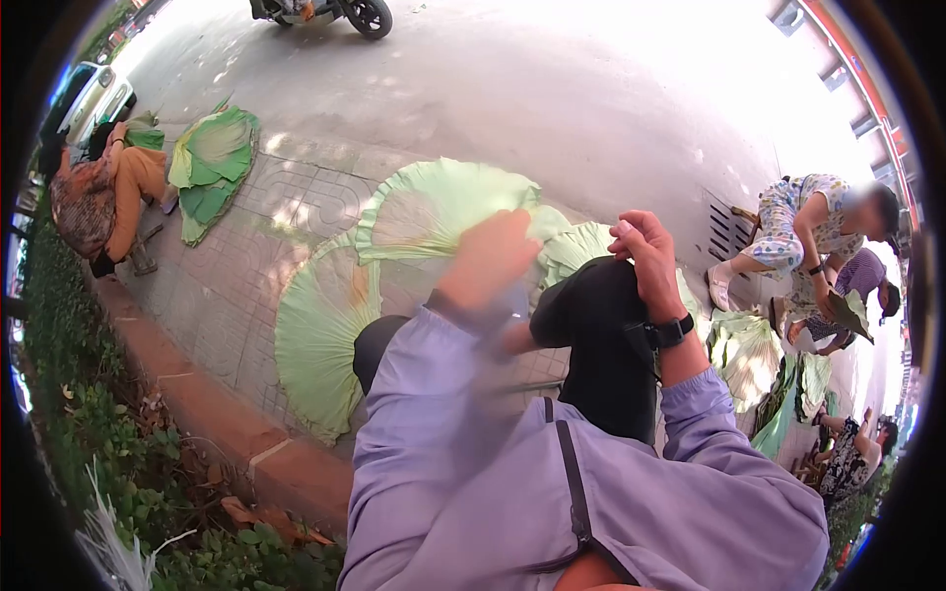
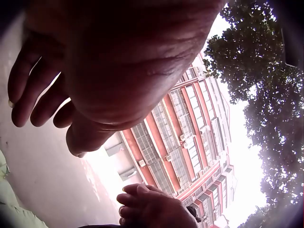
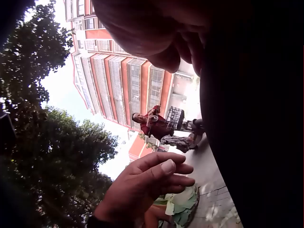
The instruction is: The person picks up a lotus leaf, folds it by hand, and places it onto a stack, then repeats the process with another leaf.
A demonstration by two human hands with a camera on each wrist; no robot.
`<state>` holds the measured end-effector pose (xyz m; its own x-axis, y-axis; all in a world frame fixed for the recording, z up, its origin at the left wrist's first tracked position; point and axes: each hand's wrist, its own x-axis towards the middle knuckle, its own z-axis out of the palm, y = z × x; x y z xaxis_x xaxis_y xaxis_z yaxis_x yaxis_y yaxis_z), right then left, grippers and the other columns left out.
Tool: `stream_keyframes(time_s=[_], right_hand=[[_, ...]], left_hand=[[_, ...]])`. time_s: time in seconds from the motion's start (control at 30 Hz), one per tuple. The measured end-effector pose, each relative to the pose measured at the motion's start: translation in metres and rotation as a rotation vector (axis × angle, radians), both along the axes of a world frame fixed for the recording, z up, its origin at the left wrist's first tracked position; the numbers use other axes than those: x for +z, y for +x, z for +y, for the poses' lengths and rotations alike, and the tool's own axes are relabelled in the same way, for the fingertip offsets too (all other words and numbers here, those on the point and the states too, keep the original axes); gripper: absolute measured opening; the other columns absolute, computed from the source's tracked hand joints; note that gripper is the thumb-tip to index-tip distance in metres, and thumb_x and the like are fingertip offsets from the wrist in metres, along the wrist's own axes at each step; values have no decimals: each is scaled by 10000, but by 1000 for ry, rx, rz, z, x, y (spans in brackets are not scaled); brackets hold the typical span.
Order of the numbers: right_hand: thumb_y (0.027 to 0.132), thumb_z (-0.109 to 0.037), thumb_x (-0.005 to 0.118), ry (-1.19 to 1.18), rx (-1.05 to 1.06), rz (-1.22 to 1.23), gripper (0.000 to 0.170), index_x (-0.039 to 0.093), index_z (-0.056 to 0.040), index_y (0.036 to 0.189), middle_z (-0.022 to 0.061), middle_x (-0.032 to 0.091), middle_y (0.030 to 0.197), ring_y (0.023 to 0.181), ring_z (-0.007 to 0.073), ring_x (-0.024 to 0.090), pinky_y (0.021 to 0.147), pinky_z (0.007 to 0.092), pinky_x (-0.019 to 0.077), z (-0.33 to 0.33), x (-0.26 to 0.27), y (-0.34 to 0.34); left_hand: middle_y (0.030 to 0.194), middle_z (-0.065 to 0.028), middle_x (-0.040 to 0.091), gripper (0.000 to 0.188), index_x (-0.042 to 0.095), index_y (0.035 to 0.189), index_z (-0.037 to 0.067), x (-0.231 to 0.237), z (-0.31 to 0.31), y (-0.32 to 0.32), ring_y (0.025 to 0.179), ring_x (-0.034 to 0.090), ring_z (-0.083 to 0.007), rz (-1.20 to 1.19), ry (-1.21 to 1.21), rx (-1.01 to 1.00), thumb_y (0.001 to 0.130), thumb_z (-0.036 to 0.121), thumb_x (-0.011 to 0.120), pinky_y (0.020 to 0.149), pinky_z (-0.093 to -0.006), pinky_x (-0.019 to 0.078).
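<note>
My left hand (image 1: 493, 258), blurred, is raised in front of my left knee, above pale green pleated leaves (image 1: 448, 202) on the pavement. In the left wrist view the same hand (image 2: 114, 66) has its fingers spread and nothing in them. My right hand (image 1: 645, 261) lies at my right knee (image 1: 601, 305), fingers loosely bent and holding nothing visible. Another large leaf (image 1: 320, 335) spreads on the ground to the left of my legs. The right wrist view shows my left hand (image 3: 142, 187) in the air with fingers slightly bent, apart from the right hand (image 3: 152, 33).
People sit low at the left (image 1: 89, 202) and right (image 1: 823, 222), with more leaves (image 1: 212, 163) near them. A brick kerb (image 1: 217, 414) borders shrubs at the lower left. A drain grate (image 1: 727, 229) lies at the right, and a two-wheeler's wheel (image 1: 369, 16) stands on the road.
</note>
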<state>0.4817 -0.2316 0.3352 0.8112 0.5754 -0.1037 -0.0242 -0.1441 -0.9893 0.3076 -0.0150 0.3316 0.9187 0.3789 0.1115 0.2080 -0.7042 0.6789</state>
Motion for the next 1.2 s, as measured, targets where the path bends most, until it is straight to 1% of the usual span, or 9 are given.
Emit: stream_keyframes(time_s=[0.3,0.4,0.5,0.6,0.8,1.0,1.03,1.13,1.2], right_hand=[[993,-186,644,-80,50,-165,229,642,-16,1146,3,629,905,762,86,610,702,253,492,7,-1,-8],[994,-186,641,-67,59,-185,221,642,-20,1140,4,628,898,752,87,603,696,255,492,4,-6,-4],[995,-182,635,-63,38,-164,208,642,-23,1129,4,623,888,747,91,602,691,257,490,1,-7,-1],[997,-179,629,-74,37,-170,194,642,-23,1112,6,623,888,747,95,603,690,258,489,0,-5,-1],[999,-145,627,-97,49,-235,165,633,4,1068,26,624,877,717,105,601,673,262,500,1,-6,1],[997,-127,624,-87,39,-236,139,630,4,1043,24,621,857,712,100,596,657,255,493,1,-7,0],[997,-125,624,-81,36,-226,135,629,4,1040,24,621,855,708,100,595,654,254,492,1,-7,0],[997,-120,624,-78,35,-216,129,630,3,1035,25,624,853,695,100,594,646,255,491,2,-5,-1],[998,-121,625,-85,32,-235,131,632,4,1037,28,628,854,688,101,594,641,258,491,2,-7,0]], left_hand=[[1044,-219,714,380,658,1117,-9,0,15,16,971,693,-386,-88,-83,210,908,308,682,825,-473,534],[1025,-217,717,385,657,1115,-12,-4,14,16,955,695,-389,-120,-159,224,897,302,698,817,-478,537],[1041,-217,713,374,658,1100,-2,-15,12,17,981,690,-392,-55,-142,234,891,304,703,835,-480,532],[1058,-226,705,362,659,1092,1,-24,7,16,1021,681,-398,123,-36,140,883,292,706,855,-485,526],[1067,-242,694,345,673,1068,-4,-24,-4,9,1036,666,-418,487,-57,-133,869,275,712,879,-498,520],[1067,-241,696,352,679,1075,-1,-23,-5,11,1030,670,-414,313,-6,-89,883,291,713,877,-492,525],[1055,-231,699,361,673,1085,1,-35,-3,13,1027,671,-412,247,6,-84,894,305,712,876,-492,525],[1113,-206,705,331,687,1076,36,-32,0,14,1080,674,-381,352,-4,-91,866,290,666,929,-485,540],[1118,-206,704,332,685,1073,32,-29,2,12,1083,672,-380,328,14,-86,871,295,669,926,-485,539]])
